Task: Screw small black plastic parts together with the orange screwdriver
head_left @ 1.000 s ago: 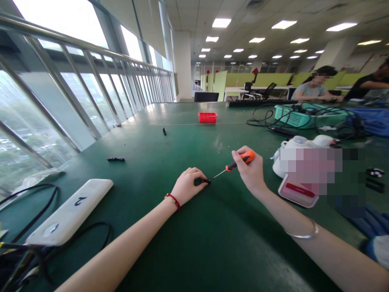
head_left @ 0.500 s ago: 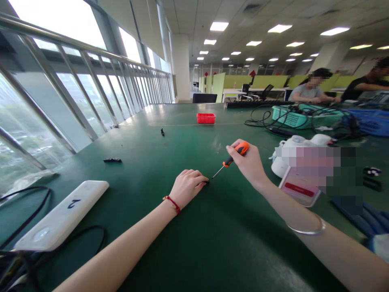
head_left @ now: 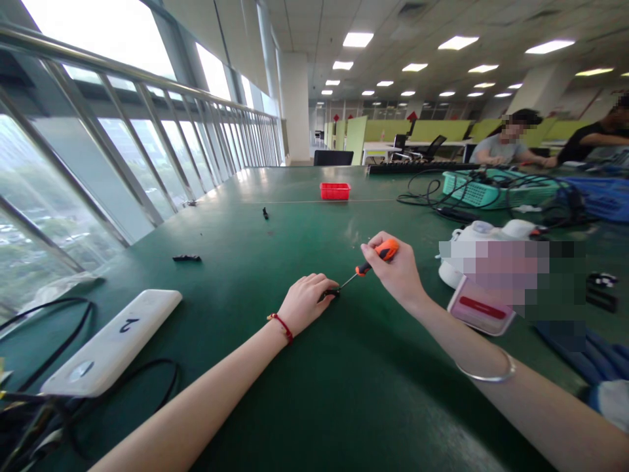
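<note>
Fingers of your left hand (head_left: pixel 302 305) grip a small black part (head_left: pixel 334 293) against the green tabletop (head_left: pixel 314 400), partly hiding it. Your right hand (head_left: pixel 400 272) is closed round the orange-and-black handle of a screwdriver (head_left: pixel 388 249), its shaft slanting down to the left. The tip reaches the part's edge; whether it sits in a screw, you cannot tell from here. Farther off lie two black pieces, one (head_left: pixel 187 258) nearer you, one (head_left: pixel 265 213) toward the red bin (head_left: pixel 335 195).
</note>
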`<state>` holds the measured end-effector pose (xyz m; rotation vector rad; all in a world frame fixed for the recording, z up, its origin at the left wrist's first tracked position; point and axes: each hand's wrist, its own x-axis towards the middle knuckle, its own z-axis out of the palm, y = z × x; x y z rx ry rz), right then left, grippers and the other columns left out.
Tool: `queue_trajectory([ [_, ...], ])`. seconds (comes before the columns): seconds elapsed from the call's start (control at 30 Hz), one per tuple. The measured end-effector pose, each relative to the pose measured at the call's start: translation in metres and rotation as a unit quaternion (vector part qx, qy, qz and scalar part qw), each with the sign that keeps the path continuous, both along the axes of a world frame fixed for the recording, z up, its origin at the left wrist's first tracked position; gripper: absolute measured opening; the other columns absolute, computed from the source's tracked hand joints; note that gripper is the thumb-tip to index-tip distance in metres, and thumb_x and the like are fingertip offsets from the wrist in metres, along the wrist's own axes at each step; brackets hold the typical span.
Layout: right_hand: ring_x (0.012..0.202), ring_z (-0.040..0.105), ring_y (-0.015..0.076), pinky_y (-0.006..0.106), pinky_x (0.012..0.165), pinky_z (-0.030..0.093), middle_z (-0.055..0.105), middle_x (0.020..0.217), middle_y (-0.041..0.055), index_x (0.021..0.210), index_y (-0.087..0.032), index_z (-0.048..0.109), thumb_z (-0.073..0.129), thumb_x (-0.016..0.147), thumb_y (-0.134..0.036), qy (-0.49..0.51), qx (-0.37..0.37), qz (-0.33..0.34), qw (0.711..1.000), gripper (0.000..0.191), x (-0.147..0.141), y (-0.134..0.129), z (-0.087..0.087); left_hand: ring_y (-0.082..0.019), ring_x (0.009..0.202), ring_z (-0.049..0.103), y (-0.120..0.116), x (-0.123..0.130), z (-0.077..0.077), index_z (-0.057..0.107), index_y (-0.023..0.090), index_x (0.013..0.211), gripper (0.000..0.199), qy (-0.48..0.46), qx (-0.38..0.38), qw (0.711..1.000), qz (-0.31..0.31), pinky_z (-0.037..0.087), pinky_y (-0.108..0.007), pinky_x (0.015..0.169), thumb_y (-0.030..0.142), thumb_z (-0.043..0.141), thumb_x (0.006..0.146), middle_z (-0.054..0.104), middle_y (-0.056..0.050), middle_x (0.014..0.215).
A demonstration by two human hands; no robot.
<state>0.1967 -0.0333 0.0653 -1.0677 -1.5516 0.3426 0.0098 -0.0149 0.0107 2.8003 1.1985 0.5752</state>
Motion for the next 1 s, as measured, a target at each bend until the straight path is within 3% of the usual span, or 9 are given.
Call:
queue_trajectory([
  [0.37,0.049,0.038,0.0092,0.023,0.053,0.035,0.04,0.053,-0.0054,0.06,-0.02,0.043,0.053,0.076,-0.034,-0.018,-0.045,-0.004,0.999,0.023,-0.002,0.002,-0.001,-0.017,0.089,0.055,0.004,-0.002,-0.004,0.063,0.022,0.096,0.019,-0.046,-0.038,0.998,-0.011,0.046,-0.03,0.078,0.019,0.049,0.083,0.063,-0.003,0.095],
  [0.63,0.051,0.044,0.0114,0.023,0.054,0.033,0.044,0.051,-0.0033,0.055,-0.02,0.042,0.038,0.082,-0.046,-0.114,-0.131,-0.047,0.984,0.038,-0.013,0.012,0.024,-0.019,0.088,0.055,0.002,-0.002,0.001,0.062,0.019,0.088,0.015,-0.073,-0.047,0.995,0.049,0.044,-0.034,0.08,0.026,0.058,0.077,0.061,-0.004,0.091],
  [0.83,0.052,0.047,0.0126,0.023,0.05,0.029,0.055,0.061,-0.0036,0.078,-0.023,0.048,0.049,0.073,-0.032,-0.262,-0.151,-0.076,0.95,0.01,-0.025,0.014,0.052,-0.019,0.088,0.053,0.004,-0.007,0.001,0.063,0.019,0.083,0.012,-0.1,-0.063,0.992,0.036,0.043,-0.034,0.08,0.028,0.058,0.077,0.059,-0.003,0.091],
  [0.93,0.049,0.046,0.0118,0.023,0.049,0.027,0.055,0.058,-0.0036,0.072,-0.023,0.05,0.051,0.074,-0.032,-0.31,-0.147,-0.043,0.938,0.01,-0.029,0.01,0.059,-0.019,0.088,0.053,0.005,-0.007,0.0,0.064,0.02,0.084,0.011,-0.101,-0.067,0.992,0.031,0.043,-0.034,0.08,0.028,0.058,0.078,0.059,-0.003,0.091],
  [1.0,0.047,0.045,0.0115,0.023,0.048,0.027,0.053,0.054,-0.0025,0.063,-0.022,0.05,0.048,0.079,-0.039,-0.317,-0.142,-0.032,0.937,0.023,-0.03,0.007,0.058,-0.019,0.089,0.053,0.004,-0.007,0.0,0.064,0.02,0.084,0.012,-0.099,-0.069,0.992,0.029,0.043,-0.034,0.08,0.028,0.058,0.078,0.058,-0.003,0.092],
])
